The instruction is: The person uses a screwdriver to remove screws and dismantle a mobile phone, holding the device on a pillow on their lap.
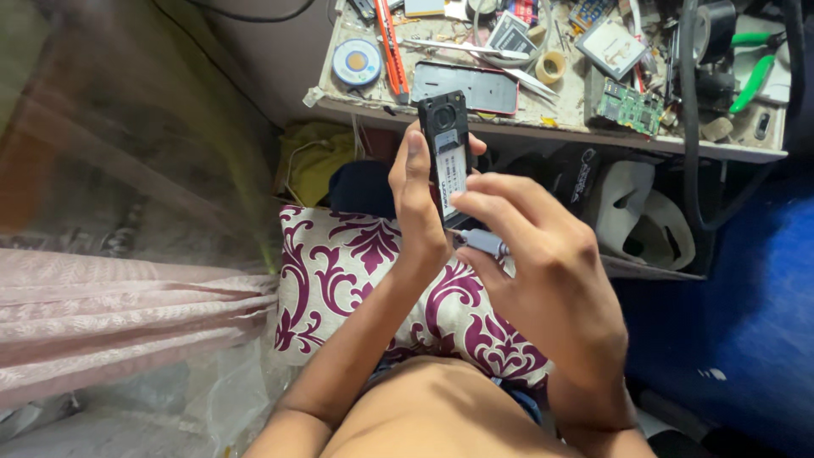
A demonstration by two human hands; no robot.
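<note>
My left hand (417,203) grips a small black mobile phone (448,140) with its back cover off, held upright with the open back and a white label facing me. My right hand (543,271) is just right of and below the phone, fingers curled, index finger touching the phone's lower right edge. A small grey tool or part (485,242) sits in my right hand's grip, mostly hidden by the fingers. Both hands hover above a white cushion with a maroon pattern (339,263) on my lap.
A cluttered workbench (543,127) runs along the top: a red phone back cover (475,89), solder spool (357,61), tweezers (475,48), a green circuit board (629,108), tape roll (551,66), green-handled pliers (755,72). Pink cloth (127,314) lies left, blue fabric (746,280) right.
</note>
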